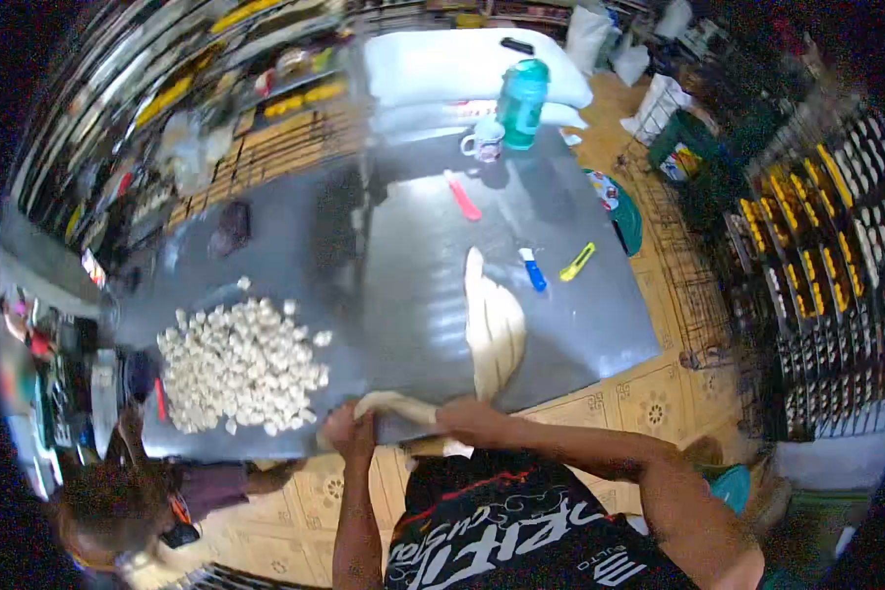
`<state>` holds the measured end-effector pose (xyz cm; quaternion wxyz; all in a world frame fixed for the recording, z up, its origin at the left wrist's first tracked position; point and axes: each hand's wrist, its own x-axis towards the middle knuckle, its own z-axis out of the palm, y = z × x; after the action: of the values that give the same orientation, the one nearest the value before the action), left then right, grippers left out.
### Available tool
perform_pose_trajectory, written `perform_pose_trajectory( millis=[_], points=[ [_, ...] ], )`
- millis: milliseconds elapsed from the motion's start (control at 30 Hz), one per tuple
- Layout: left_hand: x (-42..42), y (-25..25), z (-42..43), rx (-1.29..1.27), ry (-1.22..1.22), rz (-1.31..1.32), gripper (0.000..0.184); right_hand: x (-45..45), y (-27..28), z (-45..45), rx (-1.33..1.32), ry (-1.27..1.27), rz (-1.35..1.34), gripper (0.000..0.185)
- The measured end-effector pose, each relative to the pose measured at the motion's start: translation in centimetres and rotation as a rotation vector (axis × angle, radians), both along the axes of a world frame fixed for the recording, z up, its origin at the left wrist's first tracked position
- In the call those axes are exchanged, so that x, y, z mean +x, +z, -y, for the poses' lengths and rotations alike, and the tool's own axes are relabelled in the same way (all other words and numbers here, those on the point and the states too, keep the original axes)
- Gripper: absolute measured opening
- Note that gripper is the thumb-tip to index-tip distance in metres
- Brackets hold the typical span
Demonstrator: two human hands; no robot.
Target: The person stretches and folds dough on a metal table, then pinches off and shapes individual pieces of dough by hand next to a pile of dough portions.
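Note:
A rope of pale dough (399, 402) stretches between my two hands at the table's near edge. My left hand (350, 430) is closed round its left end, and a bit of dough shows beyond the fist. My right hand (470, 423) grips the other end, its fingers partly hidden and blurred. Just beyond my right hand, a larger folded slab of dough (495, 324) lies on the metal table (413, 295). Left of my left hand spreads a heap of small cut dough pieces (241, 366).
Past the slab are a blue-handled tool (532, 269), a yellow cutter (578, 262) and a pink tool (462, 197). A mug (485, 143) and green bottle (524, 103) stand by white sacks (452, 69). Another person (118, 501) is at the left; loaded racks (821, 256) stand right.

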<state>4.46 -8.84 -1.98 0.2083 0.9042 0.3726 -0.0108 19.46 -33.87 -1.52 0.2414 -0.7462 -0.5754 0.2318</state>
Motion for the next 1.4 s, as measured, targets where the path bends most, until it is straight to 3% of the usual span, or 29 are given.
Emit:
perform_pose_trajectory(
  millis=[33,100,200,267,300,367,433,500,533,600,667,700,767,867,933,1000,1033,1100,1133,1267,1333,1367,1400],
  points=[
    [0.0,-1.9,-0.7,0.007,-0.025,-0.001,0.045,1.2,2.6,-0.3,-0.037,0.068,-0.223,0.023],
    [-1.6,-6.3,-1.4,-0.05,0.059,0.261,0.039,3.9,8.2,-0.3,0.045,0.038,-0.361,0.027],
    [0.3,-2.1,2.3,-0.046,0.043,0.398,0.034,11.8,12.9,0.5,-0.07,-0.028,-0.526,0.027],
    [0.7,-1.2,4.5,0.12,-0.141,0.381,0.028,15.8,11.9,1.7,-0.081,-0.23,-0.313,0.026],
    [1.6,0.2,5.9,0.052,-0.176,0.276,0.029,16.0,10.2,1.5,-0.076,-0.243,-0.315,0.026],
    [2.6,0.5,9.0,-0.015,-0.233,0.186,0.03,15.1,4.6,0.1,-0.021,-0.249,-0.058,0.026],
    [1.0,-1.4,10.7,0.385,-0.22,0.251,0.042,13.0,0.7,-1.8,0.021,-0.263,0.223,0.026],
    [1.6,-1.9,9.7,0.347,-0.248,0.2,0.045,6.0,-0.9,-4.4,0.331,-0.276,0.319,0.029],
    [1.8,-2.1,8.8,0.318,-0.26,0.129,0.049,3.0,-1.3,-4.7,0.2,-0.155,0.227,0.042],
    [0.5,-2.4,6.8,0.255,-0.289,-0.04,0.056,0.3,-3.3,-5.4,0.358,-0.062,0.311,0.055],
    [1.4,-4.0,3.7,0.398,-0.33,-0.04,0.062,2.8,-1.9,-9.1,0.069,0.004,0.287,0.058],
    [2.5,-3.9,2.2,0.373,-0.296,-0.068,0.061,3.3,-2.3,-10.9,0.063,-0.001,0.284,0.058],
    [4.4,-4.2,-1.2,0.527,-0.257,-0.092,0.058,4.1,-3.1,-13.7,0.292,-0.307,0.483,0.054],
    [5.1,-3.8,-3.2,0.417,-0.083,0.1,0.064,4.8,-3.2,-16.1,0.181,-0.372,0.581,0.06],
    [3.7,-2.3,-1.7,0.621,-0.187,-0.07,0.073,3.5,-3.4,-15.5,-0.03,-0.295,0.479,0.058],
    [0.6,-5.2,0.3,0.465,-0.135,-0.012,0.075,1.1,-5.5,-12.2,0.206,-0.261,0.483,0.049],
    [-1.1,-4.9,1.4,0.314,-0.164,0.027,0.073,0.2,-4.0,-10.0,0.343,-0.203,0.677,0.045],
    [-4.2,-3.4,2.9,0.118,-0.132,0.123,0.061,-0.9,-2.1,-7.8,-0.017,-0.071,0.441,0.034],
    [-4.6,-3.2,2.8,0.129,-0.103,0.116,0.061,-0.9,-2.2,-8.3,-0.001,-0.043,0.437,0.034],
    [-5.9,-2.3,1.0,-0.597,0.179,0.265,0.046,-2.0,-3.2,-10.6,0.293,-0.097,0.412,0.022],
    [-3.8,1.9,2.6,-0.552,0.174,0.537,0.035,-3.5,-3.4,-12.6,0.126,-0.002,0.193,0.023],
    [-3.3,2.7,3.5,-0.526,0.221,0.536,0.035,-3.0,-1.2,-12.8,0.142,0.044,0.175,0.023],
    [-2.8,3.3,4.3,-0.441,0.242,0.542,0.033,-1.6,0.9,-13.0,-0.051,0.123,-0.035,0.028]
  ],
)
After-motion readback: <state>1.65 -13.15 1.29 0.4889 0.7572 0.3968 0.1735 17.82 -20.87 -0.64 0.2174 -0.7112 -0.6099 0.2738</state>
